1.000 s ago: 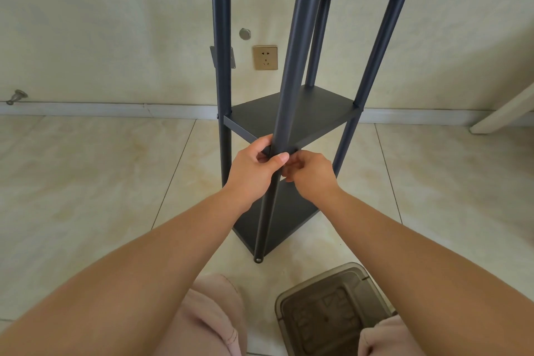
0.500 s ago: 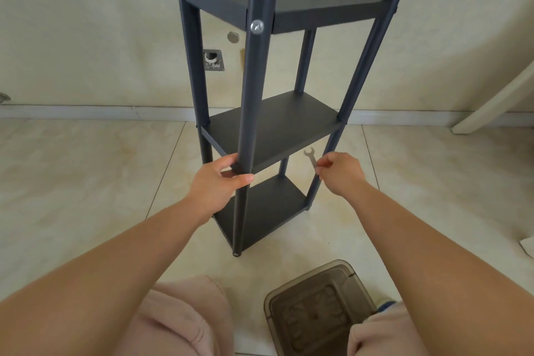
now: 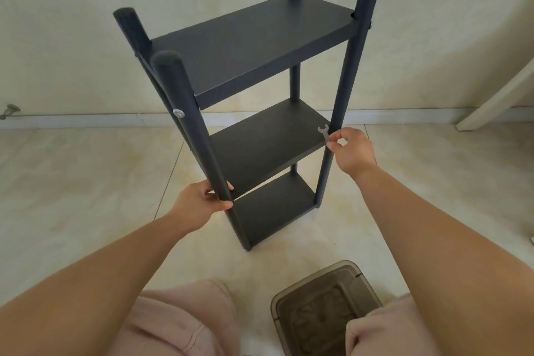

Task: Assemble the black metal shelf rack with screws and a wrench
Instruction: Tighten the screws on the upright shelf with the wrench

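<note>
The left hand (image 3: 202,205) is gripping the near post (image 3: 199,136) of the black shelf rack (image 3: 251,46) low down, its fingers curling round the tube beside the front corner of the middle shelf (image 3: 268,147). The rack is standing upright on the tiled floor (image 3: 72,182), directly beyond both hands, with all three shelves sitting between four posts. Above that hand a silver screw head (image 3: 179,113) is showing on the same post.

Judging by the thin tubes and sheet shelves, the rack is probably stiff but fairly light and tall for its footprint, so it may tip or twist easily; the painted posts look smooth, so a wrapped grip close to a shelf joint seems the safest hold.

The right hand (image 3: 351,150) is pinching a small flat silver wrench (image 3: 324,132) by its handle, open end up, right beside the far-right post (image 3: 344,101) at middle-shelf height.

Below that hand a smoky translucent box (image 3: 326,298) is sitting on the floor; its contents are too murky to make out.
</note>
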